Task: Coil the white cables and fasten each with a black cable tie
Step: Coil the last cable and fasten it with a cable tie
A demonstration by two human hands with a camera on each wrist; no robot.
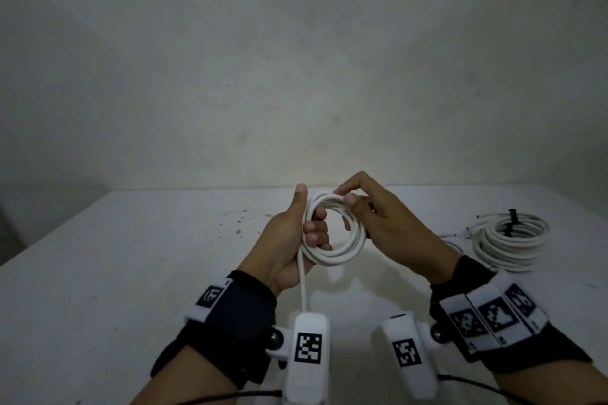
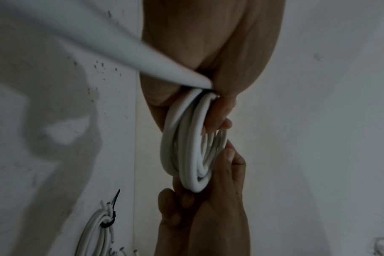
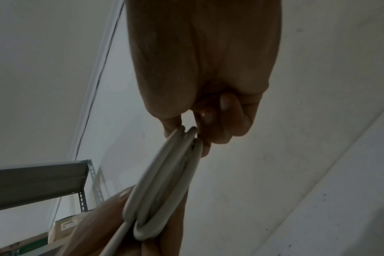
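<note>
Nearest the camera, a free tail of the white cable (image 1: pixel 302 279) drops straight down from the coil toward the person's wrists and passes out of sight behind the wrist camera. Above it the cable is wound into a round coil (image 1: pixel 335 230) of several smooth, thick, matte white loops, held in the air over the worktop (image 1: pixel 131 273) between both hands. The left hand (image 1: pixel 289 240) grips the coil's left side, its fingers (image 1: pixel 316 233) curled through the opening and the thumb lying straight up the outside. The right hand (image 1: pixel 388 223) pinches the top right of the loops between thumb and forefinger, the other fingers curled behind. The coil stands nearly upright, its flat face toward the person and its opening pointing forward and back; it has no marked long axis. To the right, well apart, a finished coil (image 1: pixel 510 240) lies flat on the worktop, fastened by a black cable tie (image 1: pixel 512 222) whose tail sticks up. The worktop is white and speckled with small dark marks; behind it rises a plain, dim, greyish wall (image 1: pixel 296 59). The right wrist view shows a metal shelf (image 3: pixel 33 180) off to the side.
</note>
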